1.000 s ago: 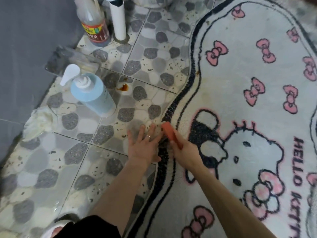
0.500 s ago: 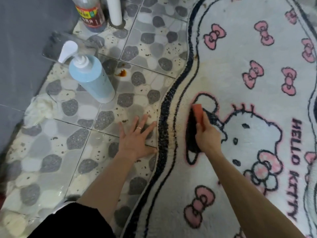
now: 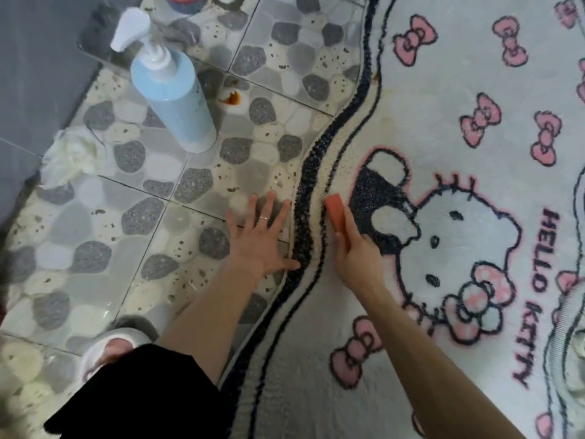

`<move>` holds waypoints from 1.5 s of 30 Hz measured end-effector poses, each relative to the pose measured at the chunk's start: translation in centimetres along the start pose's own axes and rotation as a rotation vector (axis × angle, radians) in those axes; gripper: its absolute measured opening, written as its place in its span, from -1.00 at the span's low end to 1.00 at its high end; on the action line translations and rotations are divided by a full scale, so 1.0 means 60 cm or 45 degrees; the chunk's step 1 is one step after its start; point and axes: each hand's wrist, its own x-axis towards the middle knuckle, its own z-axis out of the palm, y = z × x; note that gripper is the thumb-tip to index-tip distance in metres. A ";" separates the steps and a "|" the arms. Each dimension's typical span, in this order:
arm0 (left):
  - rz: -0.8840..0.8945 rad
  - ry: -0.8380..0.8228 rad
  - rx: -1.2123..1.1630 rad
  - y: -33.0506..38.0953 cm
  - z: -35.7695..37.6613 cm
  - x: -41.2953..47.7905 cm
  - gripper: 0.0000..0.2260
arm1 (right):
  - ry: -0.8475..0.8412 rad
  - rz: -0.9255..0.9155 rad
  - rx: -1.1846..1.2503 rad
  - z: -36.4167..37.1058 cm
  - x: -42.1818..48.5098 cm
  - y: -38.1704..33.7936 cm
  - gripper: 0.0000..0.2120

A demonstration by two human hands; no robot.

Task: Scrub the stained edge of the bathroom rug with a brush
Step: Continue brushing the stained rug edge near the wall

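Observation:
A white bathroom rug (image 3: pixel 395 327) with pink bows, a cartoon cat and a black wavy border (image 3: pixel 304 223) covers the right of the floor. My right hand (image 3: pixel 356 255) grips an orange-red brush (image 3: pixel 335 210), which rests on the cream strip just inside the black border. My left hand (image 3: pixel 261 237) lies flat with fingers spread on the tiled floor, its thumb and fingertips touching the rug's edge. A ring sits on one finger. The brush's bristles are hidden beneath it.
A light blue pump bottle (image 3: pixel 172 96) stands on the pebble-pattern tiles to the upper left. A brown stain (image 3: pixel 233 98) marks the tile beside it. Crumpled white tissue (image 3: pixel 68 156) lies by the grey wall. My white slipper (image 3: pixel 114 346) shows at the bottom left.
My right hand has swept the brush from the cat's black ear back left to the strip beside the black border. My left hand stays flat on the floor at the rug's edge.

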 end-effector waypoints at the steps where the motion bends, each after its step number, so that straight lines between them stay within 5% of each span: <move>1: 0.010 -0.019 -0.020 0.003 0.001 -0.003 0.14 | -0.052 -0.009 0.041 0.021 -0.055 0.003 -0.44; 5: 0.053 -0.028 -0.012 -0.005 0.007 -0.009 0.10 | -0.230 -0.036 0.064 0.035 -0.203 0.000 -0.44; 12: 0.024 0.034 0.020 -0.003 0.016 -0.010 0.13 | -0.030 0.038 0.026 0.026 0.065 -0.108 -0.45; 15: 0.041 0.001 0.003 -0.001 0.016 -0.015 0.13 | -0.011 0.001 0.080 0.043 -0.056 -0.070 -0.44; 18: 0.065 -0.008 -0.004 -0.007 0.008 -0.012 0.14 | -0.218 -0.046 0.019 0.043 -0.197 -0.027 -0.43; 26: 0.036 0.026 -0.025 -0.039 0.050 -0.052 0.21 | -0.109 -0.105 -0.151 0.012 0.039 -0.112 -0.47; 29: 0.049 0.011 -0.015 -0.034 0.048 -0.055 0.21 | -0.111 -0.107 -0.077 0.042 -0.096 -0.061 -0.45; 32: 0.058 -0.018 -0.050 -0.034 0.039 -0.055 0.20 | -0.329 -0.128 -0.065 0.045 -0.230 -0.009 -0.44; 40: 0.007 0.011 0.078 -0.017 0.029 -0.057 0.20 | -0.054 -0.113 -0.151 0.006 0.015 -0.072 -0.48; 45: 0.095 0.058 0.170 -0.007 0.009 -0.054 0.23 | -0.119 0.025 0.093 0.043 -0.180 -0.011 -0.43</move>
